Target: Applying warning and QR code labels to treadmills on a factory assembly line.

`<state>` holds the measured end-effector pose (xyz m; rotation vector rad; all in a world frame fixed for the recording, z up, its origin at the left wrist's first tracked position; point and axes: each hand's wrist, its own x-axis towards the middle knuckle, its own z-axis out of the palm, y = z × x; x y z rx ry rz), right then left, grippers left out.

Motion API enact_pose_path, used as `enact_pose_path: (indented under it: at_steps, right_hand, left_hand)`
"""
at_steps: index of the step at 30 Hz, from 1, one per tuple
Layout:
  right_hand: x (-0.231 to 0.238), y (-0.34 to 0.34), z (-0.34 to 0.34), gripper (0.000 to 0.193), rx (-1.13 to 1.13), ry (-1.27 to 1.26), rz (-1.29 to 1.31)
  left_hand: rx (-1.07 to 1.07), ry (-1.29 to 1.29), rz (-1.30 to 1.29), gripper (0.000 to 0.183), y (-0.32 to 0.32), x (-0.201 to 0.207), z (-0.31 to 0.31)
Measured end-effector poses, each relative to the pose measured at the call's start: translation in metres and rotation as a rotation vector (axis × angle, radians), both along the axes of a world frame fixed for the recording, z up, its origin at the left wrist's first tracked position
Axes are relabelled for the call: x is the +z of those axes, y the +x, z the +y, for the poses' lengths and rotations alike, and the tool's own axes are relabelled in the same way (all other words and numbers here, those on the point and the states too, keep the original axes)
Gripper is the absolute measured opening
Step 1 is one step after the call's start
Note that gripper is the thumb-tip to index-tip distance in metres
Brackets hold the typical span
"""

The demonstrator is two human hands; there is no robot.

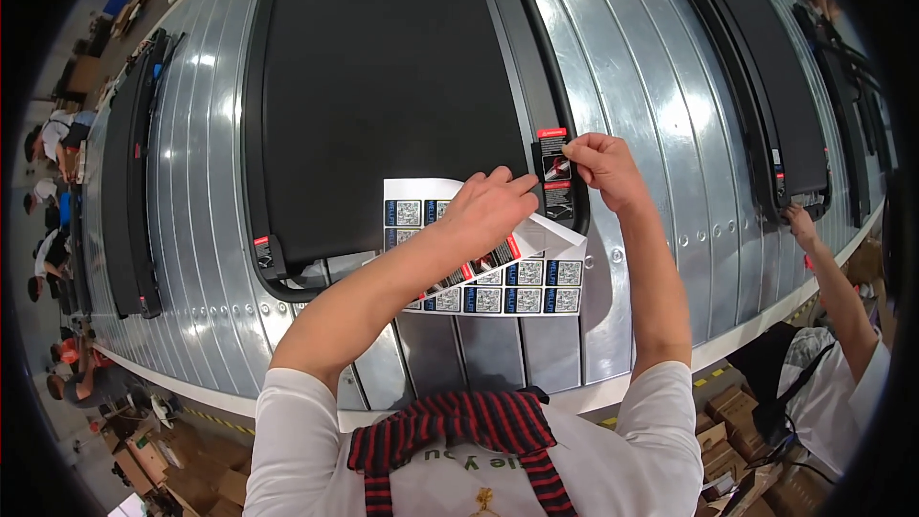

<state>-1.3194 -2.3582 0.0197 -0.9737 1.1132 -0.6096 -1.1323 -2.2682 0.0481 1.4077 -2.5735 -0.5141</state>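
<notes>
Red-and-black rectangular label [555, 177] at lower R corner of flat black tube-framed panel [383, 77].
White sticker sheet [526, 285] partly hidden under L hand [488, 213] & forearm; panel top cut off. L hand palm down, fingers spread, grip unclear; R hand [609, 170] pinches label's R edge, thumb-to-index. Silver slatted metal desk [637, 67] below; brown cardboard boxes [735, 410], btm R.

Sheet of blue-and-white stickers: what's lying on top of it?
A strip of red-and-black stickers crosses the sheet diagonally, and the left hand and forearm block more of it. Whatever is printed beneath them is covered, so I can't tell.
</notes>
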Motion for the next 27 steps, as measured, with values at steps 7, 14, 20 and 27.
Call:
enact_pose_path:
  at_steps: [7, 14, 20, 27]
  right_hand:
    - [-0.002, 0.002, -0.003, 0.011, 0.012, 0.012, 0.071]
    - [-0.012, 0.002, -0.01, 0.013, 0.047, 0.012, 0.106]
    - [-0.015, 0.002, -0.011, 0.013, 0.037, -0.003, 0.106]
    - [-0.009, 0.007, -0.008, 0.012, 0.009, -0.041, 0.135]
  left_hand:
    - [-0.012, 0.031, -0.023, 0.015, -0.001, 0.002, -0.003]
    - [-0.028, 0.024, -0.036, 0.013, 0.0, 0.003, -0.006]
    - [-0.05, 0.025, -0.028, 0.013, 0.0, 0.005, -0.008]
    - [-0.104, 0.091, -0.082, 0.013, -0.002, 0.011, -0.016]
